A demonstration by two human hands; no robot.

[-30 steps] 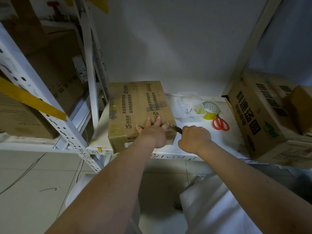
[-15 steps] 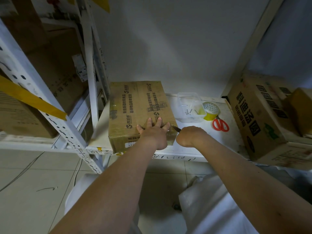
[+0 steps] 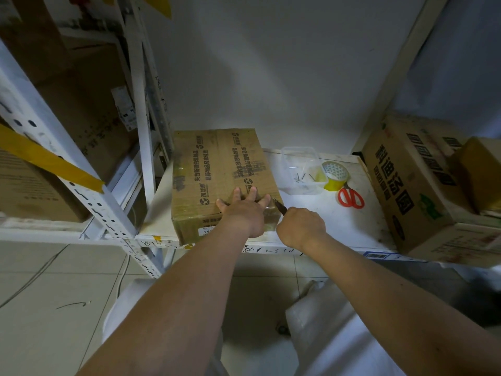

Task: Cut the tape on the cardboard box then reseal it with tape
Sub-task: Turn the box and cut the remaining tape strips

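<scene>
The box (image 3: 217, 175) sits in the middle of the frame on a white shelf (image 3: 339, 221). The left hand (image 3: 245, 213) lies flat on its near top edge, fingers spread wide, pressing it down. The right hand (image 3: 301, 226) is curled tight around a small knife (image 3: 279, 206), and the blade tip touches the box's near right corner. The cardboard looks stiff but thin, so it may dent. It is best held flat on top, fingers away from the blade. A tape roll (image 3: 334, 175) and red scissors (image 3: 350, 197) wait to the right.

Two hands – left (image 3: 245, 213), right (image 3: 299, 226) – one knife (image 3: 279, 206), one tape roll (image 3: 334, 175), one scissors (image 3: 350, 197), one clear tub (image 3: 301, 169)
</scene>
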